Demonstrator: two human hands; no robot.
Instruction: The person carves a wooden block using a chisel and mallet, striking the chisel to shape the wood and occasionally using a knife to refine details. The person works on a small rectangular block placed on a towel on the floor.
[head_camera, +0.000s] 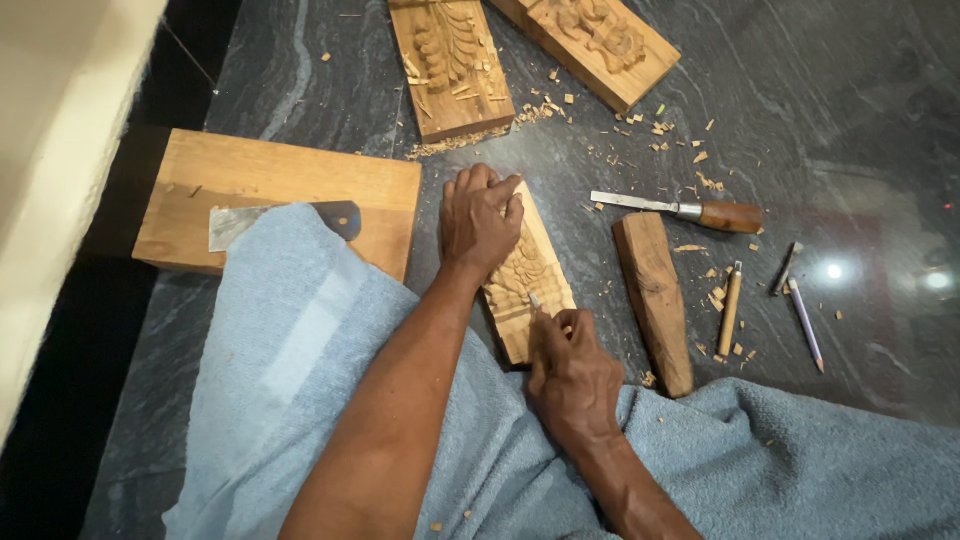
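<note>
Panel (528, 275) long axis away from person, tilted left | left hand (480, 222) flat on top | right hand (570, 375) grip holding chisel (535, 300)

Left hand (480, 222) lies palm down, fingers curled forward, its bare forearm stretched straight out from the lower left. Right hand (570, 372) sits nearer the body, grip closed tight, knuckles up, wrist bent inward.
</note>
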